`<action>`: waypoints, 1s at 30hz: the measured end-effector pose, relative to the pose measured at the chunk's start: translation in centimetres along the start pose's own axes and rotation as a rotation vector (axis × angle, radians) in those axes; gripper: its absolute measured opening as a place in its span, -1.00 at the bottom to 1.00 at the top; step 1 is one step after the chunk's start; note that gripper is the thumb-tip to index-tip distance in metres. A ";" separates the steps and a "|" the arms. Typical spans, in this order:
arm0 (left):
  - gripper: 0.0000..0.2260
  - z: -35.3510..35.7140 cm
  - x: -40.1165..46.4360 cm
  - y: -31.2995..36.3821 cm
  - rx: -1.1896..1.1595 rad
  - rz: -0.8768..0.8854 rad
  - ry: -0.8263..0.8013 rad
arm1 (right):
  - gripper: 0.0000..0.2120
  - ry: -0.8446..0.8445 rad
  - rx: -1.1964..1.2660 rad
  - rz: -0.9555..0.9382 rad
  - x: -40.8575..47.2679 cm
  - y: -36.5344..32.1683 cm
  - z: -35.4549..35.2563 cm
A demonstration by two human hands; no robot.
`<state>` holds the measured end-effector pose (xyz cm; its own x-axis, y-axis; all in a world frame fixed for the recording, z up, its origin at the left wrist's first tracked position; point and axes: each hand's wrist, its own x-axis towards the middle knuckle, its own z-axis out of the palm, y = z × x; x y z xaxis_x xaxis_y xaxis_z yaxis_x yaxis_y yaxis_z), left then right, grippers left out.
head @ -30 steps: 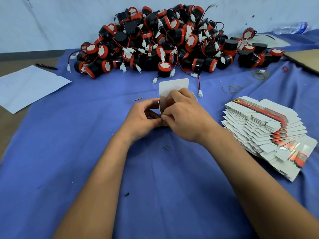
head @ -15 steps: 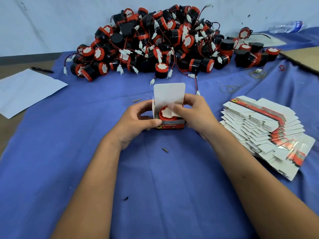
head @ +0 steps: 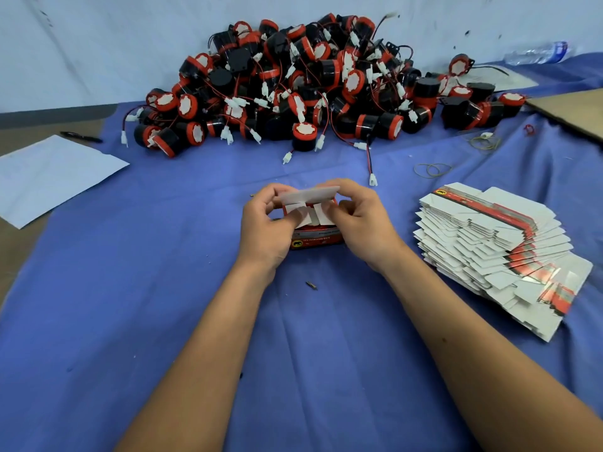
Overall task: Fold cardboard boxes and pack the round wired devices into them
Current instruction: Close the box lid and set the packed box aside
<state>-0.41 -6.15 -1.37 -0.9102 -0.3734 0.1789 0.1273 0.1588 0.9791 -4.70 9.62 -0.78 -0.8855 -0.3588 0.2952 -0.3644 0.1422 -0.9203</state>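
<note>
Hands, left (head: 267, 223) and right (head: 359, 220), clamp the small box (head: 315, 239) between them on the worktop (head: 293, 353). Its top flap (head: 310, 194) hinges at the far edge, leaning nearward over both folded side tabs.

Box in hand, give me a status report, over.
Left hand and right hand both on the box. Side flaps folded in, top flap coming down, not tucked. Nothing in the way.
</note>
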 end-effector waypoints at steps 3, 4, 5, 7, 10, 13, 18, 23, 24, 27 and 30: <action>-0.60 -0.2 -0.2 -0.1 -0.030 -0.001 0.061 | -0.67 -0.169 0.076 0.061 0.1 -0.2 -1.3; -0.57 -0.5 -0.1 -0.1 -0.049 -0.021 0.048 | -0.62 -0.244 0.059 0.072 0.1 -0.2 -1.8; -0.58 -0.8 -0.1 0.0 -0.060 -0.048 0.006 | -0.64 -0.296 0.026 0.075 0.0 -0.3 -2.2; -0.64 -1.8 0.3 0.2 -0.096 -0.119 -0.129 | -0.72 -0.285 -0.029 0.056 -0.2 -0.2 -2.2; -0.76 -3.7 0.6 0.4 -0.190 -0.194 -0.359 | -0.75 -0.174 -0.122 0.003 -0.2 -0.1 -1.5; -0.80 -4.6 0.5 0.0 0.085 0.017 -0.422 | -0.70 -0.150 -0.249 -0.123 -0.1 0.0 -1.2; -0.72 -3.9 0.7 -0.6 0.194 0.105 -0.325 | -0.67 -0.149 -0.387 -0.268 0.0 0.6 -1.2; -0.56 -4.1 0.6 -0.5 0.258 0.129 -0.318 | -0.67 -0.115 -0.417 -0.351 0.1 0.8 -1.1; -0.49 -4.1 0.5 -0.5 0.268 0.134 -0.309 | -0.70 -0.092 -0.400 -0.357 0.2 0.8 -0.9; -0.35 -3.8 0.6 -0.5 0.262 0.120 -0.309 | -0.78 0.018 -0.377 -0.337 0.3 0.4 -0.6; -0.31 -3.7 0.6 -0.5 0.248 0.117 -0.307 | -0.74 -0.012 -0.391 -0.271 0.2 0.1 0.2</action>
<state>0.48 -9.85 -1.40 -0.9753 -0.0556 0.2137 0.1723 0.4133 0.8941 -4.88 9.38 -0.84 -0.7410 -0.4411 0.5062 -0.6650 0.3778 -0.6442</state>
